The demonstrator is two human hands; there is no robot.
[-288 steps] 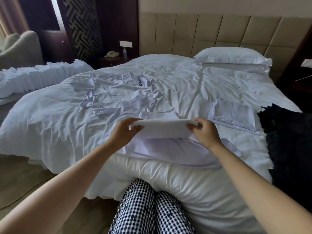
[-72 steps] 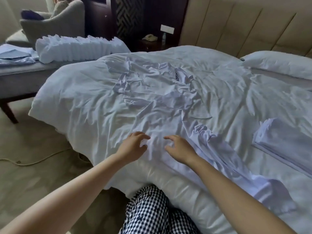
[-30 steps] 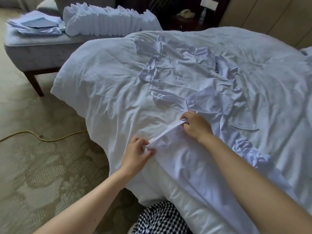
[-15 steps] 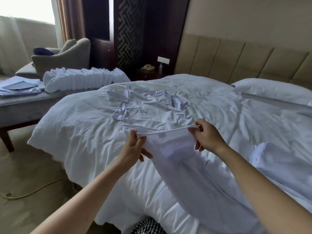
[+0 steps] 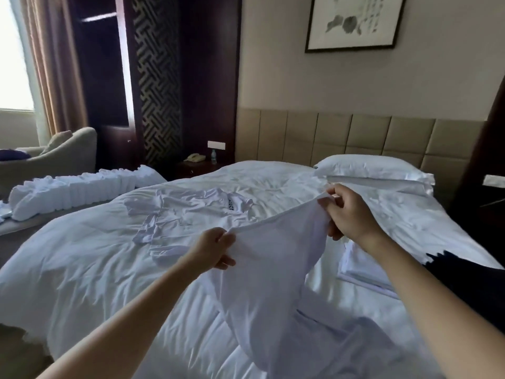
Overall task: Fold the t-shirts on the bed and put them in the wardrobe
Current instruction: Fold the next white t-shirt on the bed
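Two bare hands hold one white t-shirt [image 5: 267,283] up over the near side of the bed [image 5: 82,269], in the centre of the frame. The left hand [image 5: 216,250], low and central, pinches the shirt's edge between thumb and curled fingers. The right hand [image 5: 347,214], higher and further right, has its fingers curled round the same edge, bunching it. Between them the edge sags in a shallow curve, and the thin, smooth cloth hangs in soft folds down to the duvet at lower right. Both forearms are bare, reaching in from the bottom corners.

A second white t-shirt [image 5: 191,214] lies crumpled on the rumpled duvet beyond the left hand. It has short dark lettering near the neck, turned sideways and too small to read with certainty. A folded white t-shirt [image 5: 360,269], a flat rectangle, lies on the bed under the right forearm.

A plump white pillow [image 5: 374,170] sits at right against a tan headboard [image 5: 382,138] padded in square panels. At left is a long row of folded white cloths [image 5: 76,190], and at upper right a black-framed ink picture [image 5: 352,21].
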